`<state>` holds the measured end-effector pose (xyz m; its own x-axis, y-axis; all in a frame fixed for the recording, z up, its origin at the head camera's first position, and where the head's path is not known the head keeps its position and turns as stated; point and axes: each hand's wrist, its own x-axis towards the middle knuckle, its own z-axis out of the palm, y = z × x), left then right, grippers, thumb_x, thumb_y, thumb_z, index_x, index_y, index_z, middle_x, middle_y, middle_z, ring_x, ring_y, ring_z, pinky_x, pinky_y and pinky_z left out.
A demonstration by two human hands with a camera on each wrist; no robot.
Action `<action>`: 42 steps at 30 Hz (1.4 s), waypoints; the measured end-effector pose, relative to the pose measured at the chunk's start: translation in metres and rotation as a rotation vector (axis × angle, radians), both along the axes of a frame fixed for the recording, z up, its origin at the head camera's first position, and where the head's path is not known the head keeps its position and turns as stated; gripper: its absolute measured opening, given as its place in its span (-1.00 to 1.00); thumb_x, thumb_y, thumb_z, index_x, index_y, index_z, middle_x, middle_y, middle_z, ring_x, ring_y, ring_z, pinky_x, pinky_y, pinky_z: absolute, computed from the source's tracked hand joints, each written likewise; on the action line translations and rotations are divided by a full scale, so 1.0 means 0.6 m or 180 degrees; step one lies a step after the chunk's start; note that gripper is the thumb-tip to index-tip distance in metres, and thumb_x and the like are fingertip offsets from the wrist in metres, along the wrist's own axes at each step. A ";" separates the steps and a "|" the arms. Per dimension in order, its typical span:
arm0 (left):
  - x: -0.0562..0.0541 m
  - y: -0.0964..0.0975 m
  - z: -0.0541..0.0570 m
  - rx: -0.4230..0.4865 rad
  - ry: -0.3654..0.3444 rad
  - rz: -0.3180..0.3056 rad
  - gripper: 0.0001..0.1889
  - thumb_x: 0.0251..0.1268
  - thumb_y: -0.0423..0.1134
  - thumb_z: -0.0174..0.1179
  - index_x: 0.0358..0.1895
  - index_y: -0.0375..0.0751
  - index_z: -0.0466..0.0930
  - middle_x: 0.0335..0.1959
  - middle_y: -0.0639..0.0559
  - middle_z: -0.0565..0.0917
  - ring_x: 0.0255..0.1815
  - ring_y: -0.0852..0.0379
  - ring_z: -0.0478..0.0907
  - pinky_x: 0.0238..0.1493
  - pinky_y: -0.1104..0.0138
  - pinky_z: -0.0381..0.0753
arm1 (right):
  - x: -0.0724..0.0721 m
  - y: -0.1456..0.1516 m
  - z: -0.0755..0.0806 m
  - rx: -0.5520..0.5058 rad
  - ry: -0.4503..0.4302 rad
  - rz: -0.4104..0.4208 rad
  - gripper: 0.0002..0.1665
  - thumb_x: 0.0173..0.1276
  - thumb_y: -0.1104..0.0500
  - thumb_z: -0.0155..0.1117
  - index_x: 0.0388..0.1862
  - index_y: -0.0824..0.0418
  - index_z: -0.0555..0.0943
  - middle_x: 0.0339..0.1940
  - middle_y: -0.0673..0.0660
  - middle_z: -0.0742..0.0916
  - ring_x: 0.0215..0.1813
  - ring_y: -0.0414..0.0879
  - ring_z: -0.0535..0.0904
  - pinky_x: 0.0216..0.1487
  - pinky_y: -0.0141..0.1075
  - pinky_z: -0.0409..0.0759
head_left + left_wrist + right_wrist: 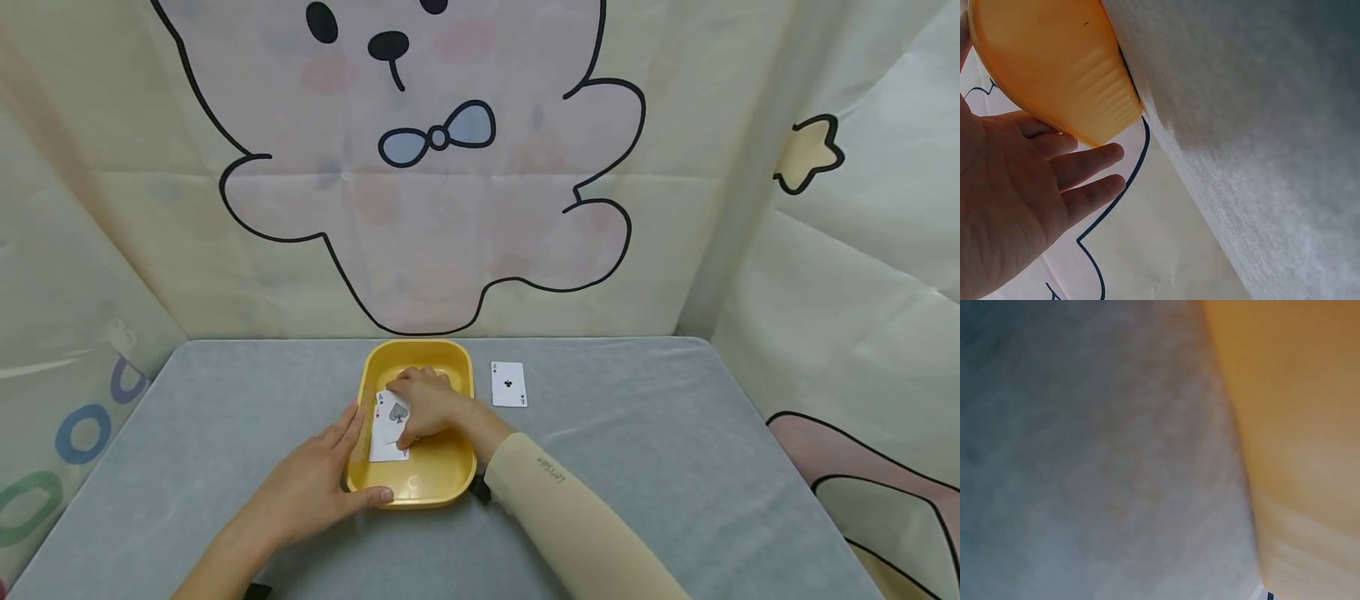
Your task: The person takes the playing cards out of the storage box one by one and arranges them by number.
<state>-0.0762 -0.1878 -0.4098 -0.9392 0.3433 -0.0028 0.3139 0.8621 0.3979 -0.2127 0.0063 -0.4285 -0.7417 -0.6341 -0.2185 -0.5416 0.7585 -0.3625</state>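
Progress seemingly partial: your right grip point(429, 407) pinches white ace-of-spades card point(397, 412) over another white card point(382, 453) inside yellow plastic tray point(442, 471); left hand point(318, 467), fingers extended, touches tray; white ace-of-clubs card point(509, 384) outside, on grey desk point(637, 467).

There are two hands point(318, 471) point(429, 404), one tray point(437, 473), one table point(637, 450), at least three cards point(508, 372).

Grey cloth-covered table point(637, 467), pale backdrop point(678, 208) with cartoon bear point(435, 225), blue bow tie point(438, 137), yellow star point(810, 155) at right
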 end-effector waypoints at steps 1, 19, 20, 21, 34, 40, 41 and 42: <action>0.001 0.000 0.000 0.0003 -0.0001 0.0006 0.25 0.17 0.53 0.27 0.67 -0.34 0.07 0.66 -0.28 0.17 0.46 -0.41 0.40 0.34 -0.26 0.43 | 0.001 -0.001 -0.001 0.0013 0.0028 0.0022 0.09 0.02 -0.11 0.73 0.55 0.05 0.48 0.47 0.04 0.53 0.35 -0.05 0.37 0.31 -0.13 0.36; 0.002 0.000 -0.002 -0.0022 -0.0003 0.0048 0.24 0.17 0.54 0.27 0.67 -0.30 0.08 0.66 -0.25 0.18 0.45 -0.40 0.41 0.35 -0.24 0.44 | 0.002 0.001 -0.001 -0.0138 -0.0033 -0.0106 0.08 0.08 -0.17 0.65 0.55 0.10 0.45 0.46 0.08 0.53 0.40 -0.04 0.39 0.45 -0.07 0.33; 0.002 0.000 -0.002 -0.0019 -0.0012 0.0044 0.24 0.17 0.54 0.26 0.67 -0.30 0.08 0.66 -0.25 0.17 0.45 -0.41 0.41 0.34 -0.25 0.44 | 0.002 0.003 0.001 -0.0170 -0.0037 -0.0109 0.09 0.08 -0.18 0.65 0.56 0.10 0.44 0.46 0.08 0.53 0.39 -0.05 0.39 0.47 -0.08 0.32; 0.002 0.000 -0.002 -0.0020 -0.0021 0.0041 0.24 0.17 0.54 0.26 0.68 -0.30 0.07 0.66 -0.26 0.17 0.45 -0.41 0.41 0.34 -0.25 0.44 | 0.002 0.004 0.004 -0.0217 -0.0052 -0.0108 0.10 0.07 -0.18 0.65 0.57 0.10 0.42 0.47 0.07 0.52 0.39 -0.05 0.39 0.49 -0.09 0.31; 0.001 -0.001 0.003 -0.0018 -0.0043 0.0039 0.23 0.18 0.53 0.27 0.67 -0.32 0.09 0.66 -0.28 0.18 0.44 -0.42 0.41 0.34 -0.25 0.44 | 0.005 0.032 0.058 -0.0575 0.0002 -0.0018 0.09 0.08 -0.17 0.63 0.58 0.07 0.42 0.43 0.10 0.52 0.36 -0.02 0.36 0.41 -0.09 0.39; 0.000 -0.001 0.002 -0.0012 -0.0126 0.0067 0.24 0.16 0.53 0.28 0.67 -0.31 0.08 0.67 -0.27 0.15 0.46 -0.41 0.40 0.37 -0.26 0.41 | 0.005 0.044 0.069 -0.0650 -0.0063 -0.0056 0.06 0.10 -0.17 0.61 0.56 0.07 0.44 0.50 0.10 0.49 0.42 0.00 0.35 0.45 -0.07 0.39; 0.000 -0.001 0.002 -0.0011 -0.0140 0.0072 0.25 0.15 0.54 0.28 0.67 -0.31 0.08 0.67 -0.27 0.14 0.46 -0.42 0.40 0.37 -0.26 0.41 | 0.004 0.046 0.070 -0.0667 -0.0054 -0.0043 0.05 0.10 -0.17 0.61 0.56 0.08 0.45 0.49 0.10 0.50 0.41 0.00 0.35 0.42 -0.09 0.41; 0.000 -0.001 0.002 -0.0016 -0.0152 0.0082 0.25 0.15 0.54 0.28 0.67 -0.31 0.08 0.67 -0.26 0.14 0.46 -0.42 0.39 0.37 -0.26 0.41 | 0.003 0.048 0.072 -0.0682 -0.0018 -0.0018 0.04 0.09 -0.17 0.61 0.54 0.09 0.46 0.46 0.10 0.52 0.39 -0.01 0.37 0.37 -0.13 0.44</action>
<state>-0.0763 -0.1884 -0.4083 -0.9465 0.3188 -0.0495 0.2723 0.8716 0.4077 -0.2107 0.0352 -0.3856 -0.7446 -0.6623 -0.0834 -0.5350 0.6668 -0.5188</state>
